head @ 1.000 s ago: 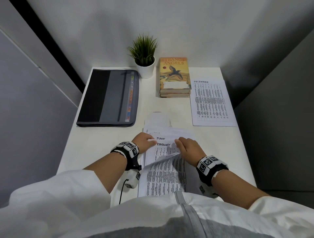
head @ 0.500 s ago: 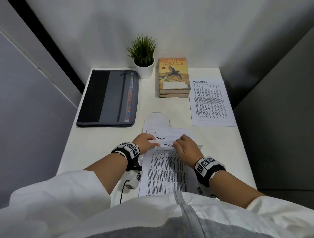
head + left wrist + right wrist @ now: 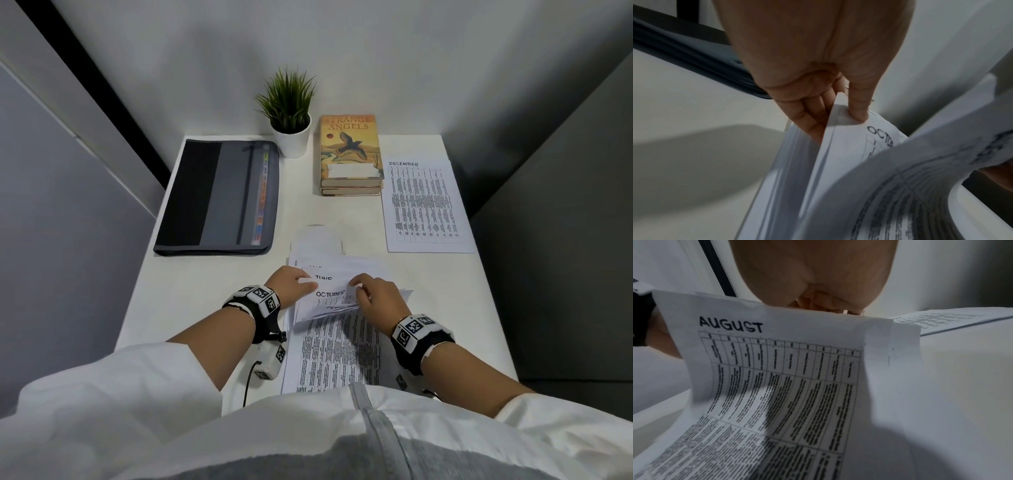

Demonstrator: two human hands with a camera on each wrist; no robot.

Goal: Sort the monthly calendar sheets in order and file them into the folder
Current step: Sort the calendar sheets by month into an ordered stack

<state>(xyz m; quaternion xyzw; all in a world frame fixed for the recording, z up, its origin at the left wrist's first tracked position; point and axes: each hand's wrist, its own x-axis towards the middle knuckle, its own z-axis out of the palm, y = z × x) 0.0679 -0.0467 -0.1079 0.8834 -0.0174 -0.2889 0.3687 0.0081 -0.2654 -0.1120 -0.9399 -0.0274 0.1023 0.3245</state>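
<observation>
white desk (image 3: 212,308) | grey partition walls (image 3: 376,51) | dim, soft light

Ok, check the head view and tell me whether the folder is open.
No, the folder lies flat and closed on the table's left side, apart from both hands and the sheets.

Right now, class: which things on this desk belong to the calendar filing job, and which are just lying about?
Job:
stack of calendar sheets, held by left hand and right hand
DECEMBER sheet
folder

Lying about:
potted plant
books

White sleeves (image 3: 137,383), apparently checker-marked wristbands (image 3: 262,298).
</observation>
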